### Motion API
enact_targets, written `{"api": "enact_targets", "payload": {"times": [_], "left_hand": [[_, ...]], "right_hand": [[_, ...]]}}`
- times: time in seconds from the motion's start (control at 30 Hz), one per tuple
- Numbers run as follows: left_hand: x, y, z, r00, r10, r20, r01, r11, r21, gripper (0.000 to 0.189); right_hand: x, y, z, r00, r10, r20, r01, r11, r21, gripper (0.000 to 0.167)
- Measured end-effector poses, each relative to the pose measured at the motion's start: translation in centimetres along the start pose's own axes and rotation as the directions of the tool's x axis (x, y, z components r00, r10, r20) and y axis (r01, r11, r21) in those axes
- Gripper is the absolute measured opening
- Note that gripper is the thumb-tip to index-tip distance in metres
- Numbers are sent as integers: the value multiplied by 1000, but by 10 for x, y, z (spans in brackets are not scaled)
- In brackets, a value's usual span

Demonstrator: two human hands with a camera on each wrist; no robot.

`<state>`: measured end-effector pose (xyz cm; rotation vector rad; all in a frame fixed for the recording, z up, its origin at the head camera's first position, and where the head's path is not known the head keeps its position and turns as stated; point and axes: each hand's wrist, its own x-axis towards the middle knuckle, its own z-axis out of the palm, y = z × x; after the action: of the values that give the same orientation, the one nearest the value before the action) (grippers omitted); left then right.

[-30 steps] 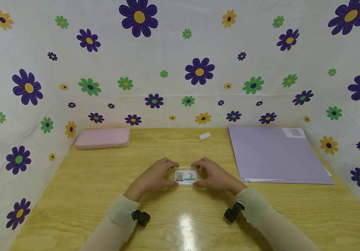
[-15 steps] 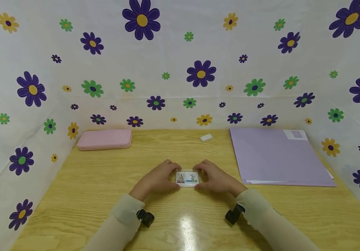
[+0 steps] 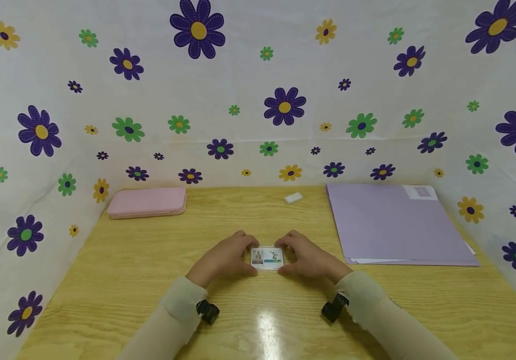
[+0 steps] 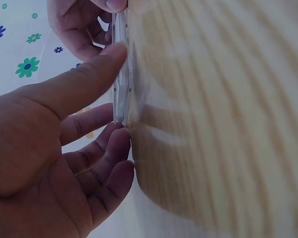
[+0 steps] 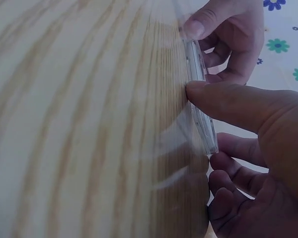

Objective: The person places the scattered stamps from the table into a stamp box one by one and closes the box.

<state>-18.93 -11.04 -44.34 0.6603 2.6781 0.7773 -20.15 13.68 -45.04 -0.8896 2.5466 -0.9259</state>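
Note:
A small, flat, clear plastic case (image 3: 267,258) lies on the wooden table in front of the person, with a printed card inside showing two small pictures. From the left side, the left hand (image 3: 227,256) grips the case, its thumb at the near edge and its index finger at the far edge. Opposite it, the right hand (image 3: 309,256) pinches the right end of the case the same way. Seen edge-on in the left wrist view, the case (image 4: 121,82) looks thin and layered. In the right wrist view, the thumb (image 5: 203,94) presses against the case's near edge.
A pink zipped pencil case (image 3: 147,202) lies at the back left. Farther right sits a white eraser-like block (image 3: 293,198). A purple folder (image 3: 393,225) with papers poking out covers the right side. Flower-patterned cloth (image 3: 240,75) encloses the table on three sides.
The head view has shifted slightly. My left wrist has edged a little to the right, while both hands keep their hold on the clear case, which stays in about the same place.

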Motion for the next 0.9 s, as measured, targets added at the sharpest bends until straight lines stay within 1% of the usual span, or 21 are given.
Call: {"api": "enact_targets", "payload": {"times": [0.1, 0.3, 0.37, 0.57, 0.67, 0.77, 0.9], "left_hand": [[1, 0, 0, 1000, 0, 0, 0, 1000, 16, 55], [2, 4, 0, 1000, 3, -19, -1, 993, 117, 51], [2, 6, -1, 1000, 2, -27, 2, 991, 133, 51], [1, 13, 0, 998, -3, -61, 14, 984, 180, 50], [2, 16, 0, 997, -15, -77, 31, 977, 210, 50], [1, 19, 0, 996, -27, -82, 44, 976, 214, 51], [0, 19, 1, 996, -42, -80, 56, 981, 188, 54]], "right_hand": [[0, 0, 0, 1000, 10, 7, -10, 1000, 8, 51], [0, -1, 0, 998, 60, 11, -60, 998, 20, 52], [1, -1, -1, 998, 69, 10, -69, 998, 16, 51], [0, -4, 0, 998, 66, -12, -66, 998, -4, 50], [0, -5, 0, 998, 67, -22, -67, 998, -17, 52], [0, -6, 1, 998, 67, -20, -67, 997, -23, 54], [-1, -7, 1, 997, 72, -10, -73, 997, -25, 55]]}}
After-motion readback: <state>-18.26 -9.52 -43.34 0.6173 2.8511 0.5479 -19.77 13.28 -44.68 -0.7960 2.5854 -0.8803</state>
